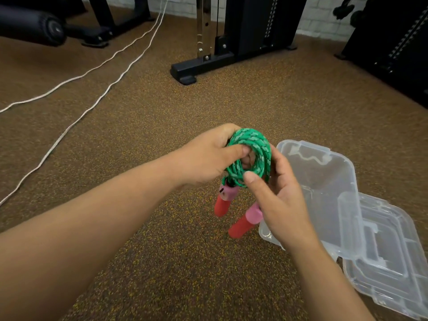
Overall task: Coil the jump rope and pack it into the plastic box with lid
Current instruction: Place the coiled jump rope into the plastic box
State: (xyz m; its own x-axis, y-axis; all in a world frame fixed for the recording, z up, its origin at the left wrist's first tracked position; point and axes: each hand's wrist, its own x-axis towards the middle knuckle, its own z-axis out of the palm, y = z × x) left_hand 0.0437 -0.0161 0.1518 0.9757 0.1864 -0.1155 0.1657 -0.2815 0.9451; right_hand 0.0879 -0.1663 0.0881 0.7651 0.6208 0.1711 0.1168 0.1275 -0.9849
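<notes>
The green jump rope (252, 144) is wound into a tight coil, held up above the floor between both hands. My left hand (208, 156) grips the coil's left side, thumb pushed through its middle. My right hand (280, 195) pinches the coil's lower right, thumb on top. Two pink and red handles (240, 224) dangle below the coil. The clear plastic box (324, 181) lies open on the floor just right of my hands. Its clear lid (393, 262) lies flat beside it, nearer to me.
Speckled brown gym flooring (162, 112) fills the view. Two white cables (92, 103) run across the floor at the left. A black machine base (199, 68) stands ahead, with more dark gym equipment (393, 42) at the far right and a black padded roller (30, 26) at the far left.
</notes>
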